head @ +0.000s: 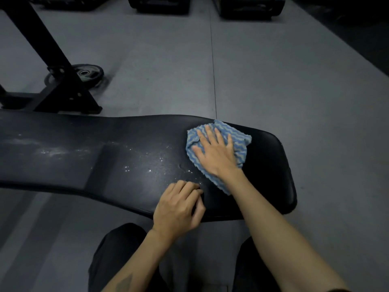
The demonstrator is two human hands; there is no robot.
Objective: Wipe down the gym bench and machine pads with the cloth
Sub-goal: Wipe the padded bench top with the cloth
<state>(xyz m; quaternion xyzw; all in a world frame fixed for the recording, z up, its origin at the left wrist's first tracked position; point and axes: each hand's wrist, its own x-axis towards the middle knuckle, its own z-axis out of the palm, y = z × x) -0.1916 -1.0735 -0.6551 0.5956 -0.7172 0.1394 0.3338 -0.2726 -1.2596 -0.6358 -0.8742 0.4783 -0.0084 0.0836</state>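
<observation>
The scene is dim and bluish, darkest in the far corners. Soft light from above puts a dull sheen on the long black padded vinyl bench (126, 148) (white specks glint there). Wide-angle distortion bows the bench's edges; detail looks soft and grainy.

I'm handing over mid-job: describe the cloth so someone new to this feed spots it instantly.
Find the long black padded bench across the middle of the view. At its rounded right end, the right hand presses flat on the cloth. It is the only light thing there: crumpled, with blue and white wavy stripes.
</observation>
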